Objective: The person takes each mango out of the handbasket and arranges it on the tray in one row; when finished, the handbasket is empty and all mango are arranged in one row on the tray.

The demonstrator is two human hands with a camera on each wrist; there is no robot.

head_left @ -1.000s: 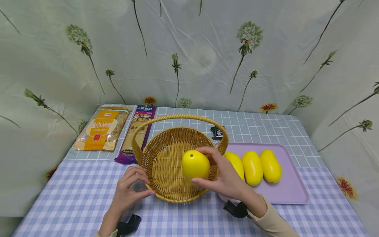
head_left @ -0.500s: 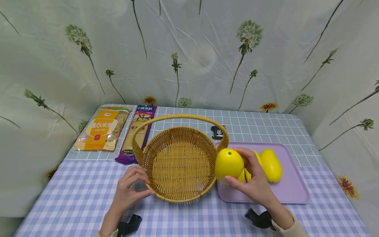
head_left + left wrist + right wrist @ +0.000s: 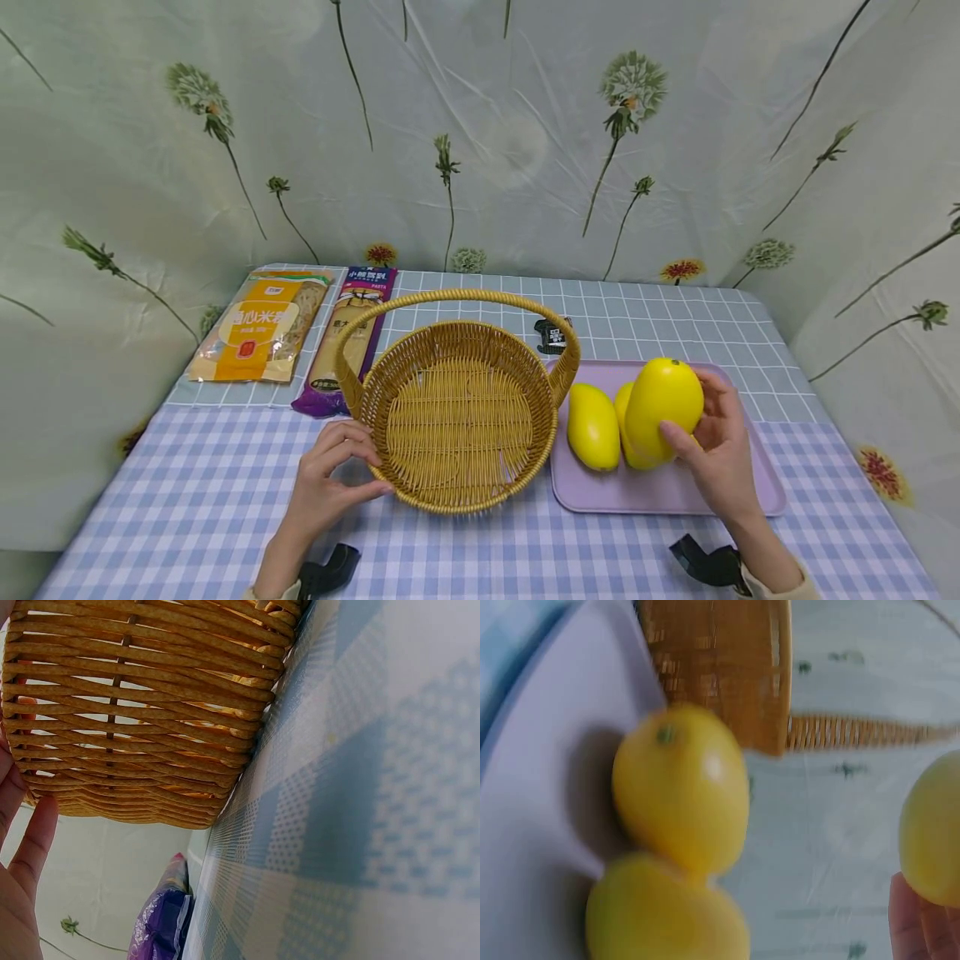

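Observation:
My right hand [image 3: 723,450] holds a yellow mango [image 3: 666,408], fingers on its far side and thumb on the near side, above the lilac tray [image 3: 600,498]. Two more mangoes are visible on the tray: a left one [image 3: 592,427] in full view and another [image 3: 626,429] partly covered by the held one. In the right wrist view the held mango [image 3: 936,832] appears raised at the right edge. My left hand [image 3: 330,475] grips the left rim of the wicker basket [image 3: 457,417], whose woven inside shows bare. The basket wall [image 3: 142,697] fills much of the left wrist view.
Behind the basket's left side lie a purple pasta packet [image 3: 348,333] and an orange-and-clear food bag [image 3: 262,325]. A small black label-like item [image 3: 551,335] lies behind the tray. The basket's tall handle [image 3: 457,295] arches over it. A flowered curtain [image 3: 510,150] hangs behind.
My right hand has carried the mango rightward, from over the basket to above the middle-right of the tray. My left hand and the basket have stayed in place.

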